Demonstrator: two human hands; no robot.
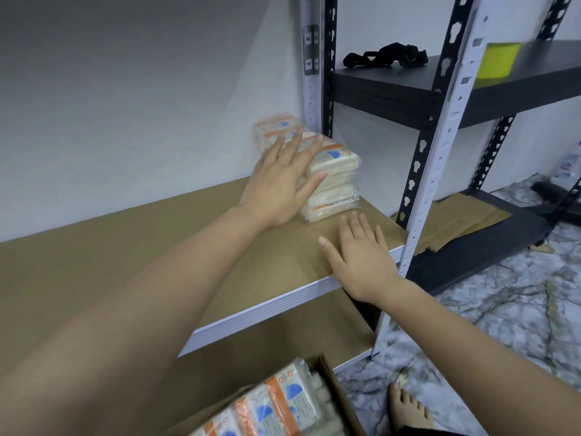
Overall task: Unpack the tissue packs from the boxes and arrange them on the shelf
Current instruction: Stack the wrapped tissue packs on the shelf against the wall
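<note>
Tissue packs (327, 177) stacked on brown shelf board (157, 247), at approx 12 o'clock from frame centre, w/ stack's far end by white upright post (311, 89) at back. Clear wrap, orange & blue print on top. Left hand (283, 180) laid flat vs stack's near-left side & top, fingers straight & spread, thumb across front edge; pressing, not gripping. Right hand (358, 253) at approx 3 o'clock from centre, palm down on board near front edge, just beside stack but not touching, fingers straight & loosely together, holding nothing. Front white post (440, 152) just right of that hand.

Cardboard box (339, 401) at 6 o'clock, open, w/ more tissue packs in box (273, 404) standing in row. Bare foot (408, 407) at approx 5 o'clock on marble-pattern floor (503, 309).

Dark shelf unit (408, 86) at 1–2 o'clock: black strap-like item (386, 56) on its upper board, yellow thing (500, 58) further right, too blurred to name. Flattened cardboard (459, 221) on its bottom board.
</note>
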